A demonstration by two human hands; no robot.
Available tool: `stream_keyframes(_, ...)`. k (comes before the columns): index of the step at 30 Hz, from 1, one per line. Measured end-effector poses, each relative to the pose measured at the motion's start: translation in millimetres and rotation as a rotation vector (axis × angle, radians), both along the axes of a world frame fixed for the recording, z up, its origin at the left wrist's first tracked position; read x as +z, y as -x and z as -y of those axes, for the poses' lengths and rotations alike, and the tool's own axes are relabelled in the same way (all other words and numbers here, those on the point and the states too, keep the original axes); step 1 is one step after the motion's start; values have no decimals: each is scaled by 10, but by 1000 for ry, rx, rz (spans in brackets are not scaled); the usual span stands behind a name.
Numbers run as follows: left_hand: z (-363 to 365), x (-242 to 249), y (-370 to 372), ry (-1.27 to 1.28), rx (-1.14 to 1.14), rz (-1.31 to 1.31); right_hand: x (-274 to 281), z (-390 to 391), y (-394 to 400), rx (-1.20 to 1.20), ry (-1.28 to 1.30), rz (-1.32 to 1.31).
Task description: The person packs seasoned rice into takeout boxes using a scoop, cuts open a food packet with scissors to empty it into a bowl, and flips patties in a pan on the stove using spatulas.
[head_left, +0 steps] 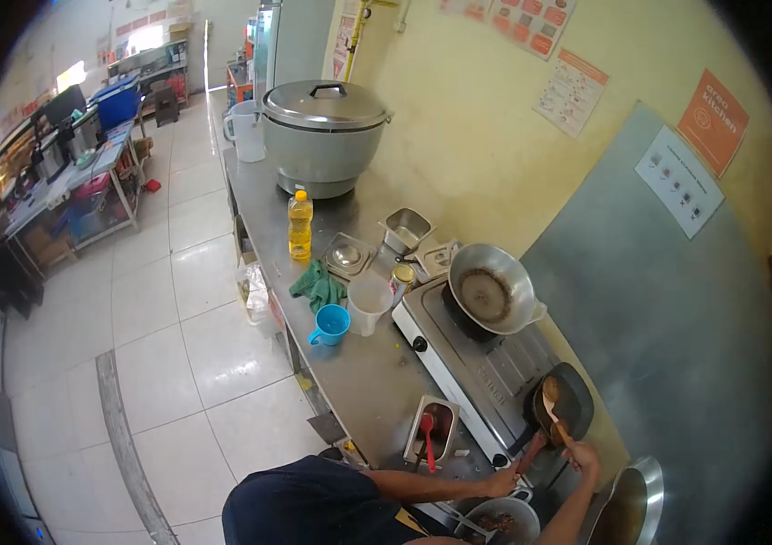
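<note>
My left hand [502, 481] is closed around the handle of a dark square frying pan [577, 400], which sits on the near burner of the gas stove [486, 381]. In my right hand [583, 459] is a wooden spoon [560, 425], its bowl end tilted inside the pan. The pan's contents are hard to make out. Below my left forearm stands a metal pot [524, 520] with dark food and a utensil in it. A steel container [445, 420] of dark sauce with a red spoon [428, 440] stands beside the stove.
A wok [492, 289] occupies the far burner; another large pan [645, 490] is at lower right. Along the counter are a blue mug [331, 324], a clear pitcher [368, 309], a green cloth [317, 286], an oil bottle [300, 227] and a large lidded cooker [327, 145].
</note>
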State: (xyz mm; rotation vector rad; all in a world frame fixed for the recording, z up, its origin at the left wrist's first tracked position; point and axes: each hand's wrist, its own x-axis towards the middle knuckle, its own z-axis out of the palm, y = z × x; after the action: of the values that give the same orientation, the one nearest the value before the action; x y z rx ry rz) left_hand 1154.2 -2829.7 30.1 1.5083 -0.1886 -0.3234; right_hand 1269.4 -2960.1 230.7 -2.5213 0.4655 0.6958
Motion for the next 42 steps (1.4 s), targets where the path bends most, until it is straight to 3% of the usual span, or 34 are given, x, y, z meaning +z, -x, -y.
stream_keyframes(1, 152, -308, -145, 2, -5, -3, -33, -34, -10, 9, -26, 10)
stream_keyframes(2, 226, -450, -244, -29, 90, 151, -57, -67, -8, 10, -52, 15)
stream_keyframes(3, 333, -651, -222, -160, 44, 205, -177, -76, -21, -17, 20, 77)
stream_keyframes(5, 75, -494, -106, -410, -90, 342, -350, -21, -15, -63, -59, 136)
stream_keyframes(6, -13, -415, -95, -235, -54, 387, -443, 23, -68, -87, -123, 165)
stream_keyframes(9, -148, -520, -172, -476, 16, 803, -461, 89, -11, -105, -102, 190)
stream_keyframes(10, -253, -198, -156, -207, -152, 307, -529, 202, -20, -93, -59, 198)
stream_keyframes(11, -363, 138, -126, 24, -146, -203, -465, 145, 55, -115, 15, 273)
stream_keyframes(13, -521, 380, -67, 136, -140, -185, -325, 56, 128, -107, 145, 295)
stream_keyframes(18, -492, 164, -134, 114, -168, -142, -446, 184, 138, -80, 303, 278)
stream_keyframes(21, -550, 295, -122, 107, -145, -190, -345, 147, 172, -21, 410, 370)
stream_keyframes(24, -567, 342, -114, 85, -161, -185, -198, -70, 311, -128, 469, 436)
stream_keyframes(26, -549, 302, -135, 118, -158, -220, -268, -166, 378, -143, 559, 662)
stream_keyframes(32, -605, 431, -114, 92, -136, -222, -419, -338, 617, -153, 535, 736)
stream_keyframes(42, -576, 378, -58, 179, -93, -214, 60, -420, 746, -155, 483, 632)
